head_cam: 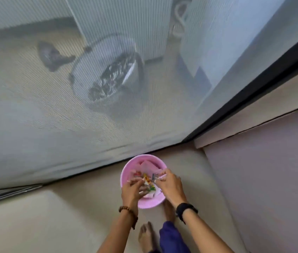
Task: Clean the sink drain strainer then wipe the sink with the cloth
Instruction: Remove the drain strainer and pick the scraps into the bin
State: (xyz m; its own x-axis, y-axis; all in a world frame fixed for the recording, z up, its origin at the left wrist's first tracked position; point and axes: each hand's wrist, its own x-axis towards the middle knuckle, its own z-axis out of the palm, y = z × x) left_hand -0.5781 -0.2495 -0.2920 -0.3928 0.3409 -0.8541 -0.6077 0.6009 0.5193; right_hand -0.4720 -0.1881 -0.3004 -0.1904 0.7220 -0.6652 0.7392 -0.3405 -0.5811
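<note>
A pink bin point(126, 170) stands on the beige floor by the screen door, lined with white and pink paper. My left hand point(131, 189) hovers over its left side, fingers curled around a small grey round thing point(144, 189) that looks like the drain strainer. My right hand point(171, 185) is over the bin's right side, pinching a small grey metal piece point(154, 177). Orange, yellow and green food scraps point(147, 178) lie between the two hands inside the bin. No sink or cloth is in view.
A mesh screen point(71, 115) fills the upper view; behind it stand a white bucket point(82, 75) with dark contents and a dark rag point(50, 55). A black door frame point(254, 88) runs along the right, beside a wall point(263, 170). My bare feet point(146, 236) are just behind the bin.
</note>
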